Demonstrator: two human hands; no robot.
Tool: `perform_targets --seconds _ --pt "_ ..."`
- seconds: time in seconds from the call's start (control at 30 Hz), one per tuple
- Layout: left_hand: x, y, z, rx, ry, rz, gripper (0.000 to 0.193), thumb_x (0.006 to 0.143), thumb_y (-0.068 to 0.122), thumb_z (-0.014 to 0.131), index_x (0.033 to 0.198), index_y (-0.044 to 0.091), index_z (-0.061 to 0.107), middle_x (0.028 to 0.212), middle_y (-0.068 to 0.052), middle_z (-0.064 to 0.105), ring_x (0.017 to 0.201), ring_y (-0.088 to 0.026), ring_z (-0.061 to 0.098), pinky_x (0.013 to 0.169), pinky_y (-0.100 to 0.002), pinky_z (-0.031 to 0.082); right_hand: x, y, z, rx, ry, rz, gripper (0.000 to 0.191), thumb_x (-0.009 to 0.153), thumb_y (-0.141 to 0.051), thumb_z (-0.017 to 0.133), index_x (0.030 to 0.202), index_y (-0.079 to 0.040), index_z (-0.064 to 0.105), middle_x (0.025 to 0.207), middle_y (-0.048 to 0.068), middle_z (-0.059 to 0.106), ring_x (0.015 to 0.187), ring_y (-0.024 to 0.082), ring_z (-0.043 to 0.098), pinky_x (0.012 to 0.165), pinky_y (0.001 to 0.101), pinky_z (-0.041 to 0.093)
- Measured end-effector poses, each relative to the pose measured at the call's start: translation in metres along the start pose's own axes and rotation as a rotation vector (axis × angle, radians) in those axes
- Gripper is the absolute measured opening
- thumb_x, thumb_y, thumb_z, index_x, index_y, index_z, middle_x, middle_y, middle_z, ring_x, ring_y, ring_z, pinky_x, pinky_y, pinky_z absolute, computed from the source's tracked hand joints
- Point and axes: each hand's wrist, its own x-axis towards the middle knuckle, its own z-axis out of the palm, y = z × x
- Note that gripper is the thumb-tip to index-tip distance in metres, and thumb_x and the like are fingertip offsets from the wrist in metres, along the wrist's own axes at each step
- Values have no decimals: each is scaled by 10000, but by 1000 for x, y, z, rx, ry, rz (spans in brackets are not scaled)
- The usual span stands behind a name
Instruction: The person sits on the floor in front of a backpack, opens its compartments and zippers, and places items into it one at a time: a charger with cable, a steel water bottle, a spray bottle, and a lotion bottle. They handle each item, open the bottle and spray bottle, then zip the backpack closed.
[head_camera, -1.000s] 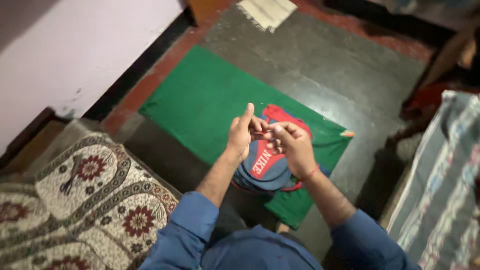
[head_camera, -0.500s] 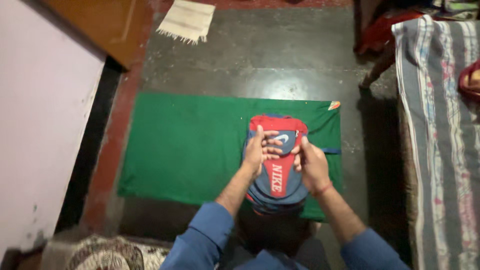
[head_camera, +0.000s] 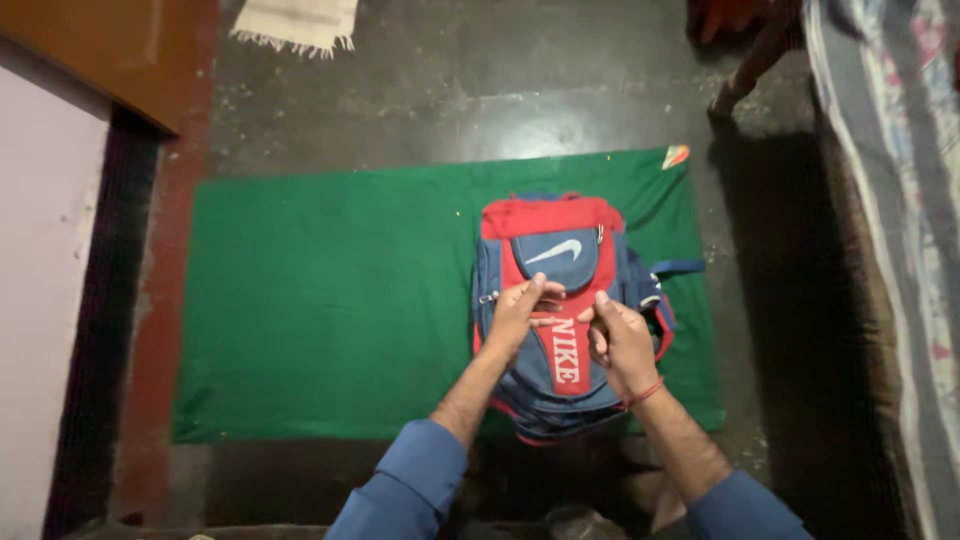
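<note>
Both hands over the backpack, fingertips meeting.

Red & blue backpack (head_camera: 560, 320) lies flat on green mat (head_camera: 330, 300), twd its right end, top pointing away from the person. Left hand (head_camera: 518, 315) & right hand (head_camera: 622, 345) hover close together above the bag's front; can't tell if they pinch anything. Striped bed (head_camera: 900, 250) at right, pale rug (head_camera: 295, 22) further off on floor.

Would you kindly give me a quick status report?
Left hand and right hand over red-and-blue fabric backpack, fingertips together. Backpack flat on green mat. Nothing obstructing.
</note>
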Motion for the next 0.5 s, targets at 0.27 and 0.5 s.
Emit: perform_targets --seconds 0.27,0.5 --pt "28 -78 -20 33 -197 296 404 1075 356 529 1274 41 685 1183 -81 733 1088 -165 700 908 -321 574 47 76 -59 33 -172 -215 154 1005 -145 637 1111 -46 691 629 -97 469 476 0 358 430 181 280" --pt "8 -127 -29 -11 -309 414 371 1073 252 502 1342 38 642 1213 -96 719 1073 -189 703 914 -343 577 45 131 -80 65 -249 -406 276 974 -60 637 1250 -50 629 1086 64 700 859 97 654 725 216 561"
